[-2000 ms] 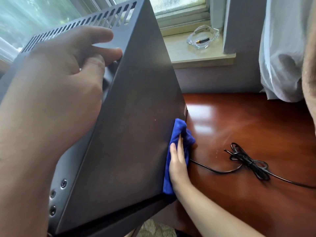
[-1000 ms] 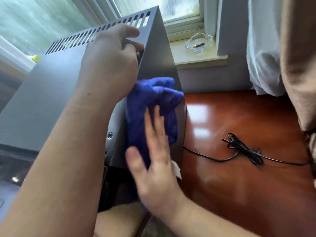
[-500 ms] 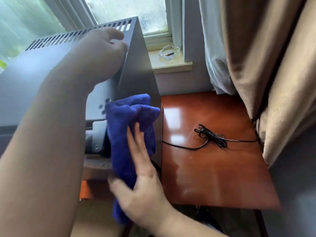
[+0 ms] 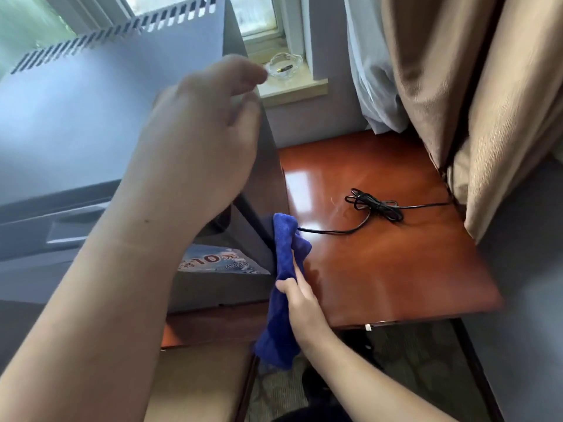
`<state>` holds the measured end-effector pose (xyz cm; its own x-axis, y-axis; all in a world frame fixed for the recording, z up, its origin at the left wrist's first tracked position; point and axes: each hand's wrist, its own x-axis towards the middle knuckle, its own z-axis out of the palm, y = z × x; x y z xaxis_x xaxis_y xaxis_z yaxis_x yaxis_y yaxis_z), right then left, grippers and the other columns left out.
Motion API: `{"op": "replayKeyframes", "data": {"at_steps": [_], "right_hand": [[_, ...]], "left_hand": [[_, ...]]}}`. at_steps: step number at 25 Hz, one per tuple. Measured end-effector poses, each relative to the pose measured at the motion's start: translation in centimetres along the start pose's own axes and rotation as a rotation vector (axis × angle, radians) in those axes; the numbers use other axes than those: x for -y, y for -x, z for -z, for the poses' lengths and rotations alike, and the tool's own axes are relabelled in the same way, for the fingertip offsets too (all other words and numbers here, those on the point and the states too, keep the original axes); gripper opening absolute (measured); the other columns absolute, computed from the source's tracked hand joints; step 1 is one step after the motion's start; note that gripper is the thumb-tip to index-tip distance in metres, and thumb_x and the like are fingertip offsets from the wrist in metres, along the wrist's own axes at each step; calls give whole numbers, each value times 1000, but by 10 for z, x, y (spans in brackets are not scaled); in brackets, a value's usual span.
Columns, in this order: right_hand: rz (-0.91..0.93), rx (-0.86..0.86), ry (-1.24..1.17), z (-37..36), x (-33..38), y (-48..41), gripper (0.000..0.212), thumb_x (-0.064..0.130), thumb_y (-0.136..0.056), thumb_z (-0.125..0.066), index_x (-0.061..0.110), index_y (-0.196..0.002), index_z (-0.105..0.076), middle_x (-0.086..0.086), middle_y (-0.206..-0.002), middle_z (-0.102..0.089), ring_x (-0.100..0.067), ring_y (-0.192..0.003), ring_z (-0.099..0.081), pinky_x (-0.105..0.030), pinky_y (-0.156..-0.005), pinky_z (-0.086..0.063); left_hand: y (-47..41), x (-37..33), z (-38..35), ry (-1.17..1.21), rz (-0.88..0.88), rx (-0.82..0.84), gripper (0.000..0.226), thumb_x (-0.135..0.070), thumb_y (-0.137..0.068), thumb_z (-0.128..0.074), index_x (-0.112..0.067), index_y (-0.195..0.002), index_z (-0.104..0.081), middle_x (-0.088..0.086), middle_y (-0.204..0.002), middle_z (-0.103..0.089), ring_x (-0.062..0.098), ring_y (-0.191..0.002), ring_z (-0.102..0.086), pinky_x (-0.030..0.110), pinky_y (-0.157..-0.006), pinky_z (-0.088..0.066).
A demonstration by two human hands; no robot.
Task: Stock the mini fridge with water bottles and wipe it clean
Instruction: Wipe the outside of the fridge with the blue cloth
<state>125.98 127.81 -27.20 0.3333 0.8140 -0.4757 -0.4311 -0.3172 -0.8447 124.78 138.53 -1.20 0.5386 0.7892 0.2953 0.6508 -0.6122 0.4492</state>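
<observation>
Fridge [image 4: 91,111] tilted less; cloth [image 4: 285,254] moved down to lower corner.

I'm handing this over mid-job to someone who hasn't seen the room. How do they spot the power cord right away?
Find the glossy red-brown wooden tabletop to the right of the grey mini fridge, below the window. The power cord lies on it as a thin black line running from the fridge's lower edge toward the beige curtain. Its bundled, tied loop in the middle is the only black thing on that wood.
</observation>
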Motion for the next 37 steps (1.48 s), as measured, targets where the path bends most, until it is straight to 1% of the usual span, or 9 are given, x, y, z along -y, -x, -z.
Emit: {"op": "replayKeyframes", "data": {"at_steps": [5, 8, 11, 15, 19, 24, 28, 32, 37], "right_hand": [[-129, 9, -85, 37, 18, -19, 13, 32, -96, -53, 29, -92, -65, 11, -101, -69, 4, -86, -65, -16, -79, -48], [-207, -194, -199, 68, 47, -40, 29, 26, -104, -45, 26, -78, -58, 5, -79, -62, -13, -75, -62, -29, -71, -50], [-239, -259, -287, 95, 71, -63, 22, 41, -70, -60, 22, -60, -61, -8, -69, -58, -24, -70, -58, -40, -78, -49], [-158, -257, -32, 97, 77, -90, 24, 11, -93, -51, 18, -70, -51, 4, -66, -52, -7, -63, -50, -16, -59, -43], [-206, 63, 131, 69, 45, -96, 28, 11, -98, -50, 23, -74, -57, 12, -74, -58, -3, -73, -52, -25, -76, -44], [-375, 112, 68, 62, 40, -115, 35, 7, -109, -33, 27, -83, -47, 4, -85, -54, -10, -77, -52, -17, -64, -48], [-216, 55, 213, 47, 64, -201, 26, 15, -100, -43, 25, -111, -64, -14, -114, -63, -26, -108, -56, -31, -84, -40], [-166, 21, 153, 41, 82, -263, 35, 20, -95, -46, 13, -122, -67, -14, -126, -67, -28, -123, -57, -37, -109, -42], [-101, 104, 208, 47, 66, -241, 66, 32, -80, -43, 36, -145, -54, -2, -143, -60, -21, -131, -52, -38, -116, -37]], "left_hand": [[7, -6, -64, 269, -113, 231, 27, -16, -97, -56, -28, -113, -73, -7, -104, -75, -3, -90, -66, 35, -96, -54], [43, 20, -105, 348, 74, 470, 22, -12, -102, -58, -20, -116, -73, -8, -106, -74, 0, -98, -68, 33, -95, -55], [101, 21, -117, 401, 231, 566, 24, -22, -101, -58, -31, -120, -70, -25, -114, -71, -8, -111, -64, 23, -99, -51], [100, 45, -157, 396, 428, 543, 35, -34, -96, -58, -37, -131, -62, -30, -126, -64, -14, -121, -55, 28, -110, -46], [85, 39, -180, 343, 532, 378, 40, -22, -100, -56, -44, -134, -55, -29, -134, -58, -18, -126, -46, 8, -104, -37], [67, 36, -202, 326, 574, 340, 44, -20, -102, -54, -40, -141, -53, -27, -140, -52, -15, -133, -41, 14, -112, -35], [58, 44, -207, 315, 610, 303, 43, -20, -101, -54, -37, -141, -55, -30, -137, -53, -20, -130, -40, 2, -104, -31], [57, 52, -210, 310, 678, 273, 42, -20, -101, -54, -40, -138, -56, -35, -135, -54, -20, -128, -43, 12, -109, -35], [55, 51, -205, 344, 647, 214, 38, -18, -102, -53, -38, -132, -62, -28, -128, -64, -9, -124, -55, 21, -104, -44]]}}
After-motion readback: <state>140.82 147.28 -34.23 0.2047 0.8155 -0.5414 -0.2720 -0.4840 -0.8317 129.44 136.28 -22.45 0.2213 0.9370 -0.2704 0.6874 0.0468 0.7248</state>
